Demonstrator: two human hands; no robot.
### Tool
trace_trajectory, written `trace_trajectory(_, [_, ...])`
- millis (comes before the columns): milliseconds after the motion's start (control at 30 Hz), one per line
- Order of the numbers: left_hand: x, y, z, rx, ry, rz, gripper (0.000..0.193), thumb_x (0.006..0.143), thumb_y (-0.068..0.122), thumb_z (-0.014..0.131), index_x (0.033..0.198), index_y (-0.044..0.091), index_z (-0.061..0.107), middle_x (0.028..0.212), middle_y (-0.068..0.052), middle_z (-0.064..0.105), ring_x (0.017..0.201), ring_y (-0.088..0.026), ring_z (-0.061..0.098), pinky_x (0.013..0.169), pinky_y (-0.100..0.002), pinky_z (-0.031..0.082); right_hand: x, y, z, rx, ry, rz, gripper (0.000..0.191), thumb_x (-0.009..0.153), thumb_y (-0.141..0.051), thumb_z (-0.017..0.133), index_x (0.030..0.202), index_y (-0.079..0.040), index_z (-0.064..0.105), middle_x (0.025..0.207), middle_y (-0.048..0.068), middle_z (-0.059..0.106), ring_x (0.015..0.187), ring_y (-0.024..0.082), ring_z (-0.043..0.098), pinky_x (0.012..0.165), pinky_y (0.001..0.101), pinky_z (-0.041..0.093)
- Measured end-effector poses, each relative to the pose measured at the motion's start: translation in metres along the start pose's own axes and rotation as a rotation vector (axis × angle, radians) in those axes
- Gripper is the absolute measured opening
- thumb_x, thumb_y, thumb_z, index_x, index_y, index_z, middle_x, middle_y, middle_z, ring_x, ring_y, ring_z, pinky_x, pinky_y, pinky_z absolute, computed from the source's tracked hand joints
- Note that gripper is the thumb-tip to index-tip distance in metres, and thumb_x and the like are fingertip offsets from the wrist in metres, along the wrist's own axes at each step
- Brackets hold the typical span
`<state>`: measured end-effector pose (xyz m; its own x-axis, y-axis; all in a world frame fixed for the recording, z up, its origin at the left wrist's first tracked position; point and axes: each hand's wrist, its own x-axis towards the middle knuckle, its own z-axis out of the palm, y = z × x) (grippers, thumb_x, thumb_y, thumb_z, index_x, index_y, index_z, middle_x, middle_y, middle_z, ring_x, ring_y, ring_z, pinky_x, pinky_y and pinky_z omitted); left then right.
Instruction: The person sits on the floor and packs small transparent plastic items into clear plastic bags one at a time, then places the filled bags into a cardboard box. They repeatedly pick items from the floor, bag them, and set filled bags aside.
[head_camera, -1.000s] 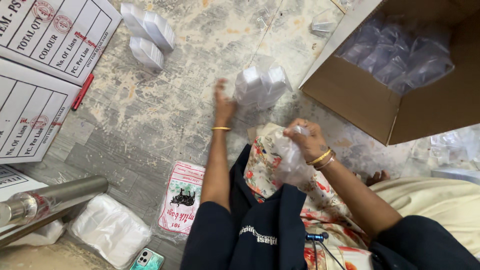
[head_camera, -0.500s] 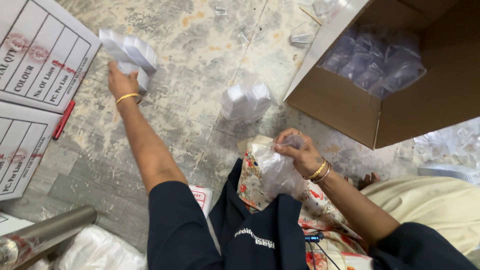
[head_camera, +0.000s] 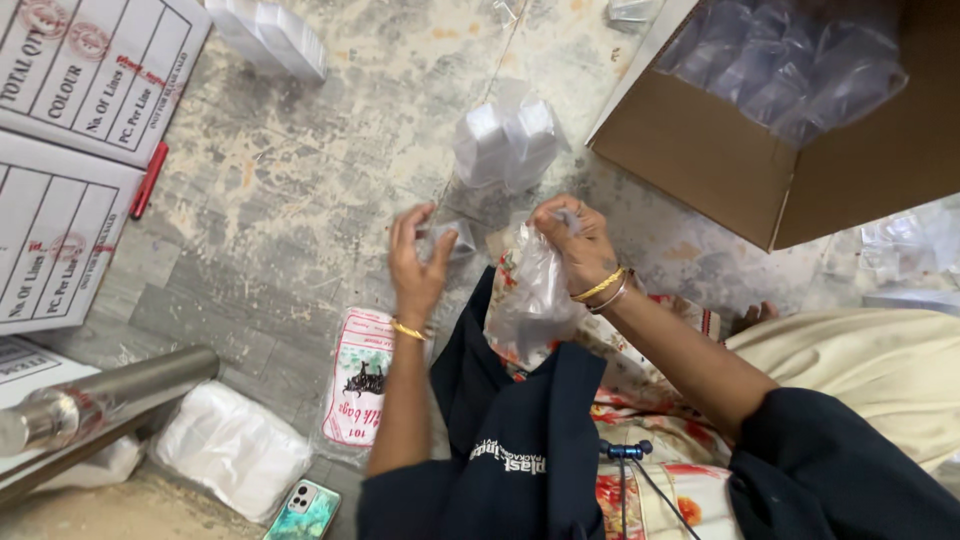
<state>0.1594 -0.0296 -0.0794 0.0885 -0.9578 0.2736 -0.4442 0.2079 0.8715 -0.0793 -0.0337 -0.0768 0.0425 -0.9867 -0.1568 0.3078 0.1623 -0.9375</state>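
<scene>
- Left hand: fingers curled around a small clear packet, thumb and fingertips gripping it just above the lap.
- Right hand: fingers pinched tight on the top edge of a clear bag, which hangs down from the grip over the knees.
- The packet and the bag's mouth sit close together, with a small gap between the two hands.
- Gold bangles ring both wrists; dark sleeves cover the upper arms.
- A dark cloth lies across the lap over flowered fabric.
- Just beyond the hands, a wrapped bundle of white blocks stands on the floor.
- A second such bundle lies farther off at the top left.
- An open cardboard box at the upper right holds many clear filled bags.
- White printed cartons lie at the left with a red pen beside them.
- A printed pack of bags lies on the floor by the left forearm.
- At the lower left are a metal tube, a white bag stack and a phone.
</scene>
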Motion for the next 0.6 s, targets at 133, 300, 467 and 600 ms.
trace_trajectory(133, [-0.027, 0.081, 0.027, -0.344, 0.037, 0.048, 0.034, 0.092, 0.019, 0.075, 0.120, 0.004, 0.064, 0.120, -0.013, 0.058, 0.107, -0.024, 0.056, 0.094, -0.032, 0.048, -0.010, 0.014, 0.010, -0.168, -0.046, -0.050, 0.022, 0.102, -0.029, 0.070, 0.095, -0.008, 0.068, 0.091, -0.003, 0.065, 0.085, 0.004, 0.054, 0.079, 0.0210, 0.045])
trace_trajectory(300, [-0.048, 0.077, 0.059, -0.410, 0.131, 0.057, 0.014, 0.104, 0.017, 0.065, 0.100, 0.004, 0.061, 0.112, -0.007, 0.062, 0.106, -0.017, 0.056, 0.095, -0.031, 0.047, -0.024, 0.012, 0.017, -0.092, -0.197, -0.160, 0.036, 0.109, -0.039, 0.066, 0.090, -0.008, 0.064, 0.098, -0.006, 0.055, 0.091, 0.005, 0.049, 0.084, 0.0228, 0.042])
trace_trajectory(467, [-0.062, 0.039, 0.039, -1.556, -0.085, -0.515, 0.022, 0.114, 0.015, 0.066, 0.098, 0.002, 0.058, 0.089, -0.020, 0.063, 0.062, -0.011, 0.049, 0.053, -0.023, 0.039, -0.017, 0.016, 0.012, 0.223, -0.214, 0.250, 0.025, 0.095, -0.036, 0.070, 0.096, -0.011, 0.067, 0.087, -0.004, 0.064, 0.083, 0.008, 0.060, 0.077, 0.0262, 0.050])
trace_trajectory(600, [-0.064, 0.020, -0.014, -0.843, -0.275, -0.268, 0.020, 0.084, 0.009, 0.069, 0.098, -0.003, 0.061, 0.098, 0.001, 0.057, 0.081, -0.008, 0.052, 0.070, -0.021, 0.040, -0.004, 0.024, -0.006, 0.320, -0.298, 0.491, 0.017, 0.093, -0.023, 0.074, 0.098, -0.009, 0.065, 0.088, -0.002, 0.063, 0.084, 0.010, 0.061, 0.077, 0.0308, 0.052])
